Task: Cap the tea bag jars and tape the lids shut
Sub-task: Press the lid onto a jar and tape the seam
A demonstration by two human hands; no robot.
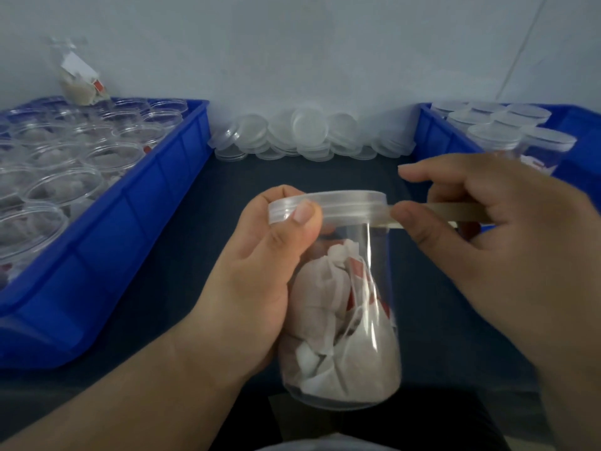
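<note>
While the left hand point(260, 281) clasped the jar point(344, 320) over the table point(182, 255), thumb steadying the lid point(341, 203), the right hand point(487, 229) pinched a tape strip point(455, 213). It ran taut from the rim, likely for sealing.

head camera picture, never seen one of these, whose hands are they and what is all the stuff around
There is no machine here: the one picture comes from a camera worn on a person's head, looking down at their hands. The left hand grips a clear jar of tea bags, thumb pressing its lid. The right hand pinches a strip of tape running to the lid's rim. On the dark table, a blue bin on the left holds open jars, a second bin on the right holds capped jars, and loose lids are piled at the back.
</note>
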